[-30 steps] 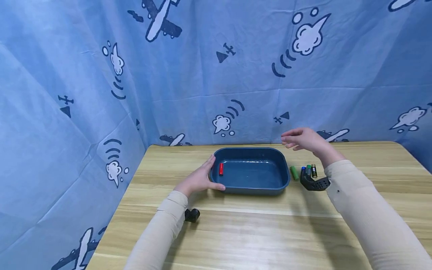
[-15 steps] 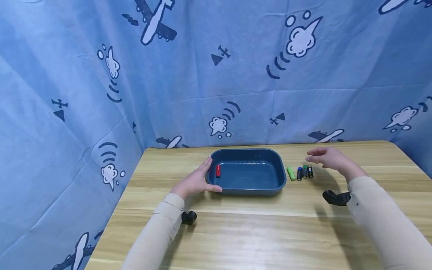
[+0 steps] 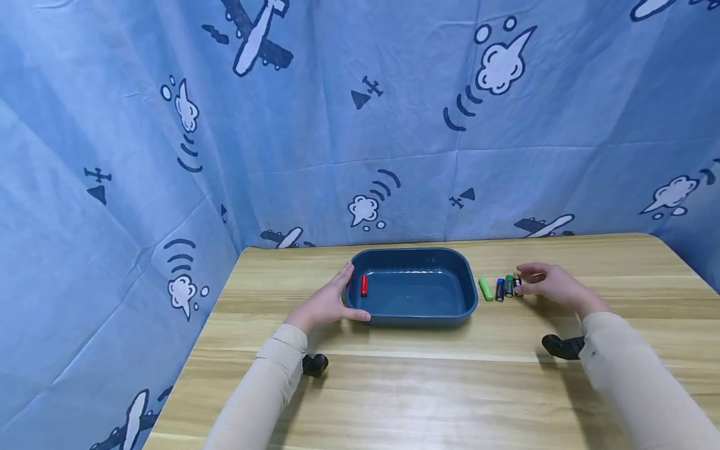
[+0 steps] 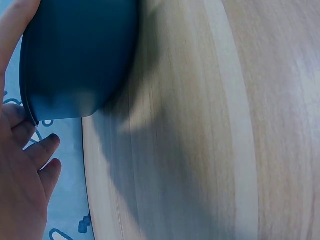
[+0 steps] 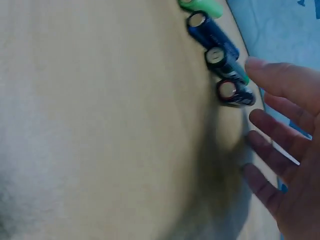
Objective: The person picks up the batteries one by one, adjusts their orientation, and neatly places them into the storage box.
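Observation:
The left hand (image 3: 326,304) rests against the left end of a dark blue tray (image 3: 416,320), thumb along the front wall, fingers at the left rim. The left wrist view shows that hand (image 4: 22,170) beside the tray wall (image 4: 75,60). Inside the tray at left lies a red battery (image 3: 364,285). Right of the tray lie a light green battery (image 3: 486,289), a blue one (image 3: 500,290), a dark green one (image 3: 509,286) and a black one (image 5: 236,93). Over the black battery's right side, the right hand (image 3: 554,287) has its fingers spread, gripping nothing.
A light wooden table (image 3: 405,400) carries everything. Behind and to the left hangs a blue curtain (image 3: 315,125) printed with planes and clouds. Black wrist devices show at the left wrist (image 3: 315,365) and the right wrist (image 3: 562,347).
The right hand has moved right from behind the tray, then lowered to the black battery. The left hand stays against the tray; the view has shifted slightly.

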Action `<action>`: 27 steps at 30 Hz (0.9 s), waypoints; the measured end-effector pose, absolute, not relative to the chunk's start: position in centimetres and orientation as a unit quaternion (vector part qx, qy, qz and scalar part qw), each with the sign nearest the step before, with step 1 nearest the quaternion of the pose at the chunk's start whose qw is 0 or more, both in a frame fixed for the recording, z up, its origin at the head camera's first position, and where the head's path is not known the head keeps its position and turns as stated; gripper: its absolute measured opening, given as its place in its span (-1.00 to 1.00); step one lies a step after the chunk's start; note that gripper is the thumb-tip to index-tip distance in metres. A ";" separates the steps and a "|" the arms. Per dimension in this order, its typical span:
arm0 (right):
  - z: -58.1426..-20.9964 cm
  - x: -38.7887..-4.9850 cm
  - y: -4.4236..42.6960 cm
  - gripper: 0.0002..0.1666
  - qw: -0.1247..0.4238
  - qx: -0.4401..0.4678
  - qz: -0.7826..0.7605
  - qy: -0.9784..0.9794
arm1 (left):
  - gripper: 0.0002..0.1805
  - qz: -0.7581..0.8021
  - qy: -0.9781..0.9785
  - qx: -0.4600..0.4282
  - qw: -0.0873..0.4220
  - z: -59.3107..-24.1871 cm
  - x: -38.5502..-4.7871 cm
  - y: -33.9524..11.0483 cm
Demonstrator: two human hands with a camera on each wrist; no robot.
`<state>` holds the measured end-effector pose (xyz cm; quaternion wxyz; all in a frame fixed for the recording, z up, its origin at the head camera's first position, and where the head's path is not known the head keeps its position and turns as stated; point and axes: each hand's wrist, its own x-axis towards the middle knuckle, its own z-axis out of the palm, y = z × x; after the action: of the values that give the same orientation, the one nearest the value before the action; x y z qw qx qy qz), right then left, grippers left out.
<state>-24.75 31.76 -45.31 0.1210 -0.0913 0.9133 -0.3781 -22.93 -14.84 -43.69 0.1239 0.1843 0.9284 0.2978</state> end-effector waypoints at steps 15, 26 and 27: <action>-47.4 -24.6 31.8 -0.04 0.099 -0.098 -0.397 0.907 | 0.32 0.306 0.925 0.185 0.125 -43.8 -23.1 -14.9; -47.7 -24.6 31.9 -0.08 0.085 -0.089 -0.385 0.915 | 0.34 0.314 0.922 0.185 0.128 -43.7 -23.0 -14.8; -47.7 -24.6 31.9 -0.08 0.081 -0.090 -0.382 0.916 | 0.35 0.318 0.921 0.184 0.129 -43.7 -22.9 -14.8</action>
<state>-24.56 31.89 -47.72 0.0810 -0.0897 0.9162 -0.3820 -22.95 -14.78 -43.68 0.1292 0.1839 0.9210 0.3181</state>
